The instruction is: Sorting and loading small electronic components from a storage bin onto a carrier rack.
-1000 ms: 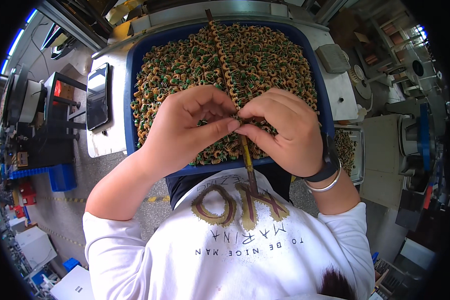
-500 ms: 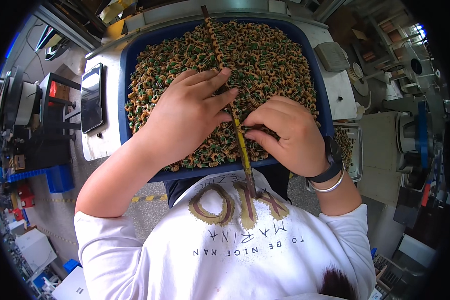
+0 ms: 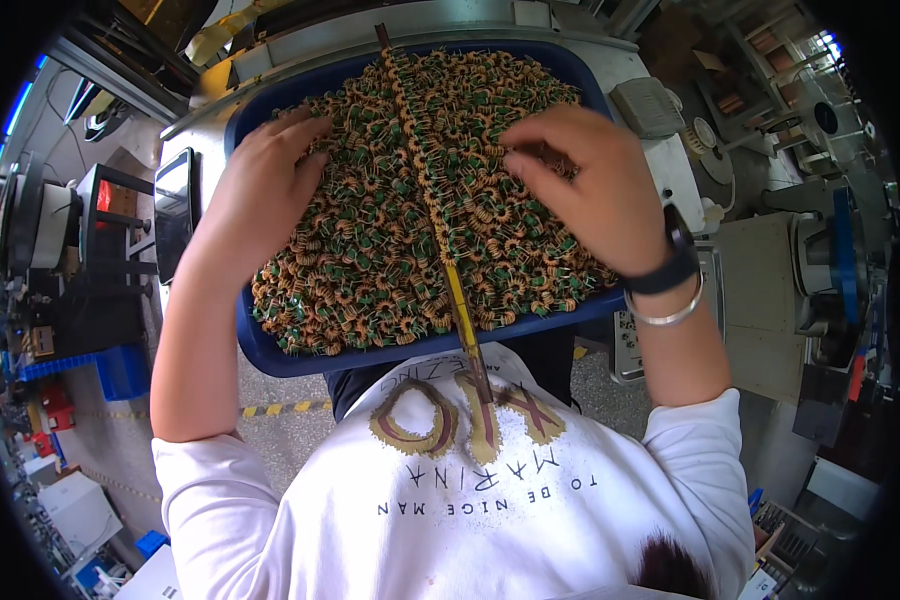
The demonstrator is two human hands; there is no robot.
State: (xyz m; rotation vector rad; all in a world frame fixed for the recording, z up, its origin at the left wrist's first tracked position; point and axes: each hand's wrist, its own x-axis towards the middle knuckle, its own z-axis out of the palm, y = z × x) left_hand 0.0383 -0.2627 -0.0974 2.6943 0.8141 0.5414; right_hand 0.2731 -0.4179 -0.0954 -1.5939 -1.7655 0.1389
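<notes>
A deep blue bin (image 3: 315, 362) is heaped with small ring-shaped coils (image 3: 340, 250), copper wire wound on green cores with short wire ends sticking out. Across the heap lies a long narrow rail (image 3: 457, 300), its near end against my shirt. A row of coils (image 3: 417, 150) sits along most of it, while yellow shows on the uncovered near part. My left hand (image 3: 260, 190) hovers over the heap's left side, fingers bent and thumb apart. On the right, my right hand (image 3: 595, 185) is over the coils with a gap between thumb and forefinger. Neither hand touches the rail.
A dark-screened tablet (image 3: 177, 215) stands on the table left of the bin. To the right are a grey box (image 3: 648, 108) and, lower, a metal tray (image 3: 627, 345) holding more coils. A blue crate (image 3: 120, 372) is at the far left.
Both hands have left the rail and moved apart, the left to the left, the right up and outward. The rail's coil row now shows uncovered, and the bin appears slightly shifted left.
</notes>
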